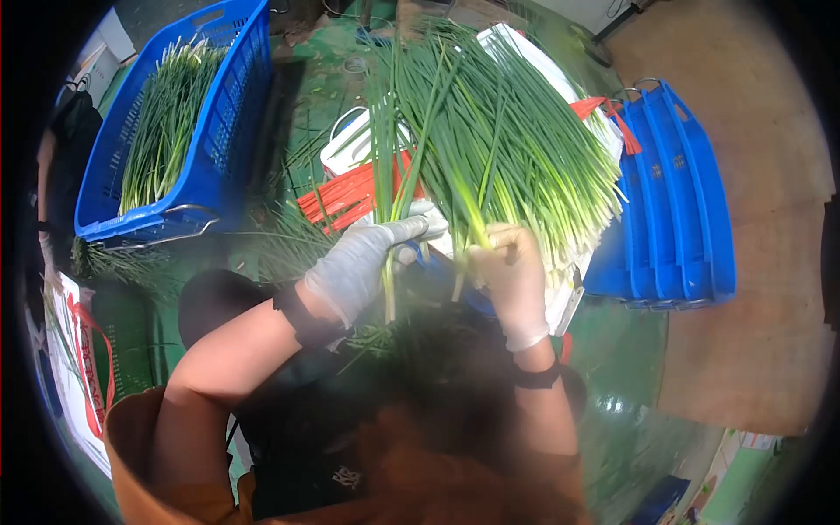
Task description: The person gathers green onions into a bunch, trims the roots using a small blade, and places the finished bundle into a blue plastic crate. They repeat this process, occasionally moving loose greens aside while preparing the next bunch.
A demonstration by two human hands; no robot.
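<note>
My left hand, in a pale glove, is closed around a few green onions whose white ends hang below the fingers. My right hand, gloved too, pinches the pale lower part of a green onion between thumb and fingers. Just beyond both hands, a large pile of green onions lies fanned out, roots toward the right. Red ties lie beside a white container, left of the pile.
A blue crate at the upper left holds green onions. Stacked blue crates stand at the right. A white bag with red straps is at the lower left. Another person's arm shows at the left edge.
</note>
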